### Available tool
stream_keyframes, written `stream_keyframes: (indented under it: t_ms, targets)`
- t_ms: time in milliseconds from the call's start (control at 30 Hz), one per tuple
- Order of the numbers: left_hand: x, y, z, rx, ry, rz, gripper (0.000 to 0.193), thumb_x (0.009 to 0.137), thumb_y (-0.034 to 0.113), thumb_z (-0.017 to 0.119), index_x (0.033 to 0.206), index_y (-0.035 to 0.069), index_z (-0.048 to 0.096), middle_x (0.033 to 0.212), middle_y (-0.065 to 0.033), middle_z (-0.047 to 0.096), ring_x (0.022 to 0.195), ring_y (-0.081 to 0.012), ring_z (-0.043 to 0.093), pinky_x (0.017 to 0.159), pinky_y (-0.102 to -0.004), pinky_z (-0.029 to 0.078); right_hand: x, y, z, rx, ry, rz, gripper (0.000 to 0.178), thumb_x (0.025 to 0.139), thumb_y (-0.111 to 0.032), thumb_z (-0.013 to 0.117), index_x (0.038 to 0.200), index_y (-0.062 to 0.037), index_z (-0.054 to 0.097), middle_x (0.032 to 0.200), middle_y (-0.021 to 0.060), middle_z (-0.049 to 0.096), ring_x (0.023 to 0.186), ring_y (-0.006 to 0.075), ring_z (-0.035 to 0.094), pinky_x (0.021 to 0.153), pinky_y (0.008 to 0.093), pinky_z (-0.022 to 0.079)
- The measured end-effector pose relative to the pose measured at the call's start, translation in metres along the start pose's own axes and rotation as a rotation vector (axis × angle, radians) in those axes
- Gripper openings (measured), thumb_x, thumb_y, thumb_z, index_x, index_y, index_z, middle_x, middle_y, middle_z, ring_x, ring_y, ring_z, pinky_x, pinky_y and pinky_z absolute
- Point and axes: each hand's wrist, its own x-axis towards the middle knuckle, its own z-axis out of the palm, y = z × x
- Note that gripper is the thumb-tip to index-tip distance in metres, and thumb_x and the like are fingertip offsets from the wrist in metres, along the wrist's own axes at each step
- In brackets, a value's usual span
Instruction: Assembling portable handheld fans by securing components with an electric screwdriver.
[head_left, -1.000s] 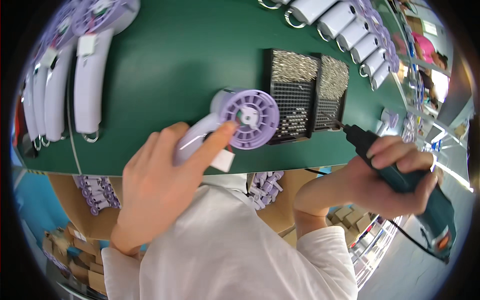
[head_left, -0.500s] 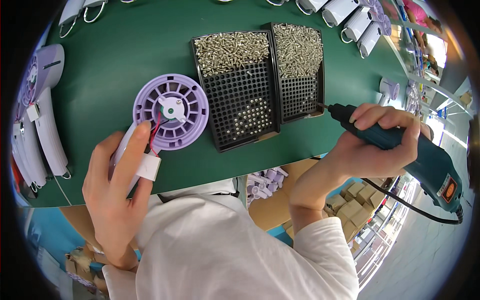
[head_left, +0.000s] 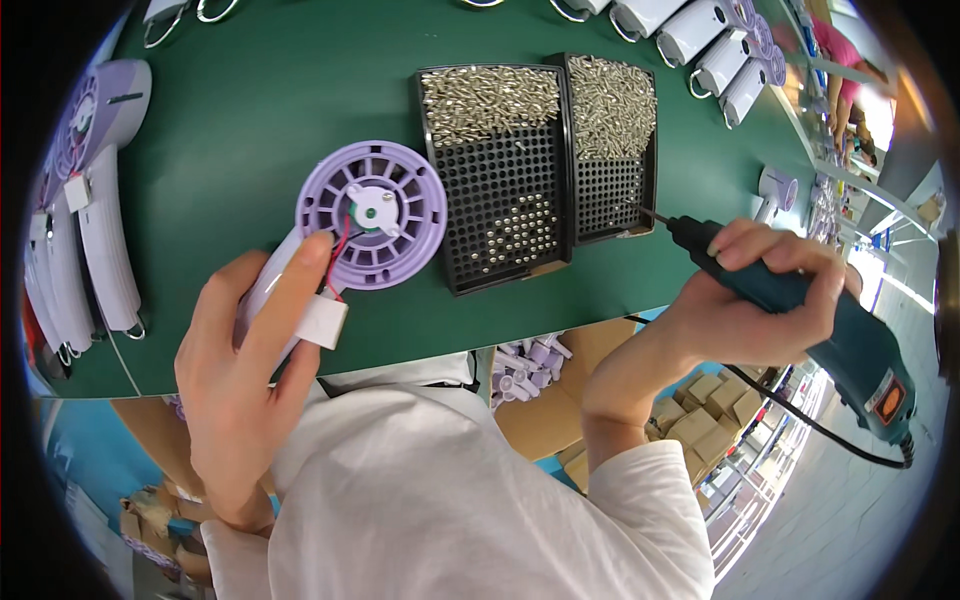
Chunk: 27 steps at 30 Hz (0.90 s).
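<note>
My left hand (head_left: 245,360) is closed around the handle of a purple handheld fan (head_left: 428,215), which lies on the green table with its round slotted head turned up. A light motor mount (head_left: 372,211) sits in the head's middle. Red wire runs from it to a white block (head_left: 322,321) beside my fingers. My right hand (head_left: 765,290) grips a dark green electric screwdriver (head_left: 850,345). Its thin bit points left, its tip at the near right edge of the smaller screw tray (head_left: 612,190). To the left, the larger black screw tray (head_left: 480,190) stands close to the fan head.
Loose screws (head_left: 490,100) heap at the trays' far ends; several stand in holes. More fan bodies lie at the left (head_left: 108,240) and far right (head_left: 690,30). A cardboard box (head_left: 540,410) of purple parts is below the table edge. The screwdriver's black cord (head_left: 800,415) hangs at right.
The view has shifted, so trays and fan appear farther right. My left hand still holds the fan; the screwdriver tip remains by the smaller tray's right edge.
</note>
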Motion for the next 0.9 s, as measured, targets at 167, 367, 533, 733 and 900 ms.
stream_keyframes:
  t_ms: [167, 367, 533, 733, 900]
  targets:
    - [-0.003, 0.0, -0.002, 0.053, 0.024, 0.076, 0.061, 0.062, -0.001, 0.067, 0.119, 0.02, 0.064, 0.092, -0.0102, 0.054, 0.069, -0.0237, 0.054, 0.057, -0.0318, 0.047, -0.005, -0.032, 0.012, 0.175, -0.182, -0.049, 0.021, 0.089, -0.026, 0.042, 0.077, -0.009, 0.045, 0.067, 0.0068, 0.047, 0.04, 0.0168, 0.039, 0.041, 0.0307, 0.034]
    - [-0.01, -0.001, 0.0, 0.073, 0.069, 0.102, 0.058, 0.064, -0.001, 0.066, 0.118, 0.021, 0.065, 0.089, -0.0089, 0.053, 0.062, -0.0185, 0.049, 0.053, -0.029, 0.046, -0.03, -0.063, 0.067, 0.395, -0.374, -0.057, 0.025, 0.088, -0.025, 0.044, 0.088, -0.001, 0.049, 0.068, 0.0057, 0.041, 0.038, 0.0145, 0.035, 0.035, 0.0299, 0.031]
    - [-0.013, -0.006, 0.0, 0.113, 0.052, 0.127, 0.067, 0.06, -0.001, 0.062, 0.122, 0.023, 0.062, 0.091, -0.0091, 0.052, 0.063, -0.0181, 0.049, 0.054, -0.0276, 0.047, -0.03, -0.076, 0.076, 0.229, -0.659, -0.003, 0.033, 0.091, -0.028, 0.039, 0.102, 0.0023, 0.049, 0.069, 0.0089, 0.042, 0.038, 0.0187, 0.038, 0.036, 0.0346, 0.034]
    - [-0.013, -0.007, -0.004, 0.103, -0.017, 0.098, 0.06, 0.063, 0.002, 0.067, 0.121, 0.019, 0.062, 0.093, -0.0105, 0.054, 0.071, -0.0214, 0.053, 0.06, -0.0319, 0.049, -0.04, -0.058, 0.095, 0.358, -0.628, -0.04, 0.032, 0.092, -0.026, 0.038, 0.106, 0.0001, 0.049, 0.071, 0.0101, 0.045, 0.039, 0.0197, 0.042, 0.038, 0.0347, 0.036]
    - [-0.01, -0.012, -0.002, 0.089, 0.021, 0.143, 0.06, 0.063, 0.002, 0.066, 0.12, 0.018, 0.062, 0.093, -0.0113, 0.054, 0.069, -0.0216, 0.054, 0.06, -0.0324, 0.051, -0.039, -0.053, 0.103, 0.306, -0.631, -0.052, 0.028, 0.092, -0.025, 0.037, 0.105, -0.0033, 0.048, 0.068, 0.0096, 0.046, 0.036, 0.0197, 0.041, 0.036, 0.0349, 0.036]
